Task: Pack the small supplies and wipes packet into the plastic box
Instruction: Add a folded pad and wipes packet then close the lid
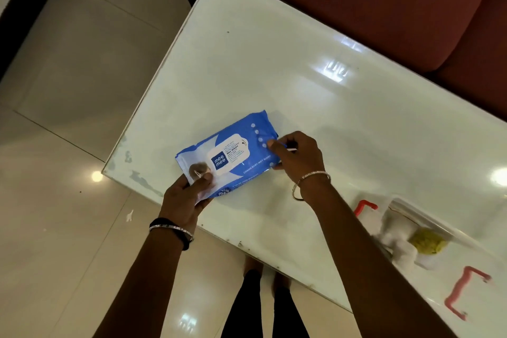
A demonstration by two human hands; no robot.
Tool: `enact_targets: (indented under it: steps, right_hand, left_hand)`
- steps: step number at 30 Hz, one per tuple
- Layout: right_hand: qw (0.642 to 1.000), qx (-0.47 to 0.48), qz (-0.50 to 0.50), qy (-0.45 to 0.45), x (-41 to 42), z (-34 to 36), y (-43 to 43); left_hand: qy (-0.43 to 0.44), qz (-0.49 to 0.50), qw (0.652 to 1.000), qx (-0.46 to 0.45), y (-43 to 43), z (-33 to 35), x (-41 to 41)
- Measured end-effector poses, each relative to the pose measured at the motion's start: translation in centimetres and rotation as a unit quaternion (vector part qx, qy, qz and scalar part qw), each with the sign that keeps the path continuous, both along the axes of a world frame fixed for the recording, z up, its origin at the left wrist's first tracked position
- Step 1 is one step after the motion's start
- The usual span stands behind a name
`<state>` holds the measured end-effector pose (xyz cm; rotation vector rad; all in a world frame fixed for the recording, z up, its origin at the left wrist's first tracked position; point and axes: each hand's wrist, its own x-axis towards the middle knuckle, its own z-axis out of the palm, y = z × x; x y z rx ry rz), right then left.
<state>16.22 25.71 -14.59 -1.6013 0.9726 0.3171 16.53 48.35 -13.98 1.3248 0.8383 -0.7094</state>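
Note:
A blue wipes packet (233,151) with a white label lies near the left end of the white table (315,85). My left hand (189,195) grips its near-left corner, thumb on top. My right hand (297,156) pinches the packet's right end and also has a thin blue-and-white stick (288,147) between its fingers. The clear plastic box (411,230) with red clip handles stands at the lower right. It holds white cotton and a yellow item, and it is blurred.
A dark red sofa (384,3) runs along the table's far side. Glossy tiled floor (68,118) lies to the left and below. My legs (263,307) show under the table's near edge.

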Motion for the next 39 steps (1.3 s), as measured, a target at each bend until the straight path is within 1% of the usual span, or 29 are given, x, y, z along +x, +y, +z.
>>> enact_targets:
  steps: [5,9,11,13,16,19,22,25,27,28,31,33,35,36,37,38,39]
  right_hand:
    - [0.999,0.015,-0.034,-0.001,-5.5,3.4,-2.1]
    - [0.997,0.006,-0.058,-0.05,-10.0,7.0,-4.9]
    - [0.993,0.03,-0.085,-0.075,-12.8,8.6,-6.4]
    - [0.984,0.073,-0.133,-0.095,-15.6,9.9,-7.5]
    - [0.967,0.121,-0.198,-0.107,-20.2,11.1,-9.0]
    - [0.965,0.127,-0.205,-0.104,-24.7,11.3,-9.9]
    - [0.949,0.151,-0.258,-0.098,-28.5,11.6,-10.2]
    - [0.941,0.146,-0.299,-0.054,-31.1,12.0,-10.5]
    - [0.942,0.137,-0.302,-0.046,-32.7,12.0,-10.8]
    - [0.943,0.135,-0.299,-0.051,-33.3,12.1,-10.9]
    - [0.951,0.134,-0.27,-0.064,-35.1,12.7,-11.4]
    - [0.963,0.147,-0.218,-0.056,-35.7,13.0,-11.6]
    - [0.971,0.177,-0.154,-0.046,-35.5,13.4,-11.7]
    - [0.972,0.187,-0.133,-0.044,-35.1,13.4,-11.9]
    - [0.974,0.181,-0.126,-0.044,-34.6,13.2,-12.2]
    - [0.979,0.15,-0.13,-0.039,-34.0,12.8,-12.4]
    - [0.986,0.091,-0.136,-0.025,-33.3,12.1,-12.7]
  left_hand:
    - [-0.011,-0.027,0.996,-0.084,-1.5,1.2,-1.7]
    - [-0.027,-0.086,0.986,-0.138,-3.8,2.4,-2.9]
    - [-0.032,-0.122,0.978,-0.166,-5.5,3.2,-3.6]
    - [-0.051,-0.172,0.967,-0.18,-7.4,4.2,-4.0]
    - [-0.098,-0.27,0.948,-0.136,-10.6,5.9,-5.0]
    - [-0.128,-0.329,0.931,-0.097,-13.7,7.0,-6.8]
    - [-0.122,-0.371,0.917,-0.078,-16.4,7.7,-9.3]
    - [-0.116,-0.412,0.903,-0.046,-18.2,8.2,-11.8]
    - [-0.115,-0.443,0.889,-0.025,-18.7,8.5,-13.4]
    - [-0.104,-0.449,0.887,-0.03,-18.7,8.6,-14.0]
    - [-0.026,-0.447,0.89,-0.08,-18.4,9.0,-15.2]
    - [0.004,-0.451,0.887,-0.098,-17.2,9.1,-15.4]
    - [0.004,-0.456,0.885,-0.088,-15.6,9.0,-15.3]
    - [0.004,-0.447,0.891,-0.08,-14.7,8.9,-15.1]
    - [0.007,-0.433,0.898,-0.073,-14.0,9.0,-14.8]
    - [0.009,-0.413,0.908,-0.067,-13.2,8.9,-14.5]
    - [0.01,-0.386,0.92,-0.066,-12.6,9.0,-14.3]
